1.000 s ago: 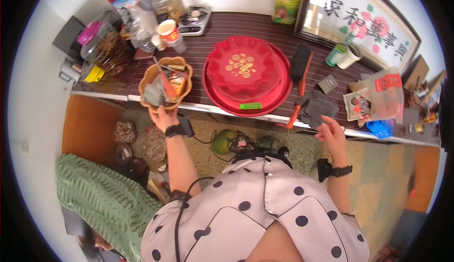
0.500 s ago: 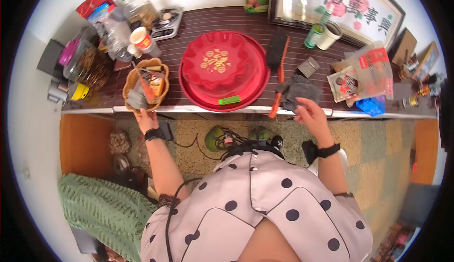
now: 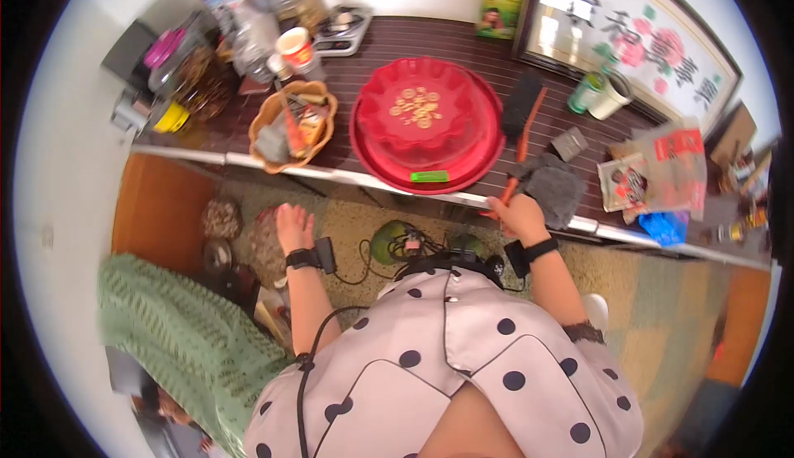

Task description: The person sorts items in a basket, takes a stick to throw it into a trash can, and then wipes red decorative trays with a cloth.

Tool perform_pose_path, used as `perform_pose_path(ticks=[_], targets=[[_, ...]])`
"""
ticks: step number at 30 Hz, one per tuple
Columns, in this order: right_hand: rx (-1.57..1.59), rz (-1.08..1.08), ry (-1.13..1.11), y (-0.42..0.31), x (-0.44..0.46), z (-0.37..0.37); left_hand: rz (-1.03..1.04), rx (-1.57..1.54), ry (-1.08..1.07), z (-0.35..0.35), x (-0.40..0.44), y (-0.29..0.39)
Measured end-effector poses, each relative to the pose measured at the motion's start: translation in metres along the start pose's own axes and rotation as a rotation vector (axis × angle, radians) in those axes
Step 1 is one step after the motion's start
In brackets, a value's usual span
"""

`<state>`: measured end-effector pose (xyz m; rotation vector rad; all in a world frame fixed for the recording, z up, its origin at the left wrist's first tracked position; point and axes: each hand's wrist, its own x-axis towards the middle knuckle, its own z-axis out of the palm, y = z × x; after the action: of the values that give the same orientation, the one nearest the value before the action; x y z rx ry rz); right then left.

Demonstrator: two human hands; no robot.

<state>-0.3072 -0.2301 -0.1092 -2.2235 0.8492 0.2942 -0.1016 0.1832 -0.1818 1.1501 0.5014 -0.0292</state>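
Observation:
My right hand (image 3: 521,217) is closed around an orange handle (image 3: 509,188) at the front edge of the counter. Beside it lies a crumpled dark grey cloth (image 3: 556,192). A black brush (image 3: 523,104) with an orange strip lies farther back, in line with the handle; the cloth hides whether they join. My left hand (image 3: 295,228) hangs below the counter edge, fingers apart and nothing in it. Above it, a wicker basket (image 3: 258,117) holds an orange-handled tool, a small yellow box and grey pieces. A red scalloped tray (image 3: 422,115) rests in a larger round red tray (image 3: 494,140).
Jars (image 3: 198,86), bags and a paper cup (image 3: 295,47) crowd the counter's left end. A framed picture (image 3: 628,40) leans behind a green bottle (image 3: 585,92) and a mug (image 3: 610,97). Plastic packets (image 3: 662,169) lie at right. Green fabric (image 3: 182,342) hangs at lower left.
My left hand has let go of the basket's rim and dropped below the counter edge. My right hand has come down and left from above the cloth and taken hold of the orange handle.

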Motion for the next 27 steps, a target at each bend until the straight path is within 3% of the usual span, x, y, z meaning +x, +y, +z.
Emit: perform_pose_path(ticks=[2,4,6,7,12,14,16,18,22,27], targets=[[0.205,0.05,0.012,0.021,0.015,0.018,-0.008,0.026,-0.019,-0.004,-0.016,0.003],[0.181,0.023,-0.012,0.014,0.011,0.017,0.012,0.002,-0.035,-0.003,-0.028,0.009],[0.751,0.098,0.056,0.024,0.006,0.014,0.031,-0.024,-0.064,0.008,-0.035,0.019],[0.795,0.095,0.046,0.024,0.003,0.01,0.054,-0.032,-0.113,0.015,-0.04,0.024],[0.686,-0.054,0.083,-0.014,-0.02,-0.018,0.139,-0.037,-0.181,0.041,-0.064,0.048],[0.482,-0.215,0.166,-0.038,-0.027,-0.029,0.154,0.009,-0.178,0.036,-0.068,0.049],[0.471,-0.298,0.192,-0.074,-0.031,-0.035,0.155,-0.02,-0.161,0.024,-0.07,0.05],[0.2,-0.535,0.22,-0.098,-0.02,-0.034,0.153,-0.041,-0.143,0.007,-0.074,0.05],[-0.033,-0.746,0.14,-0.174,0.003,-0.012,0.171,-0.046,-0.053,-0.03,-0.08,0.05],[-0.212,-0.845,0.069,-0.236,0.056,0.053,0.181,-0.097,0.058,-0.083,-0.087,0.044]])
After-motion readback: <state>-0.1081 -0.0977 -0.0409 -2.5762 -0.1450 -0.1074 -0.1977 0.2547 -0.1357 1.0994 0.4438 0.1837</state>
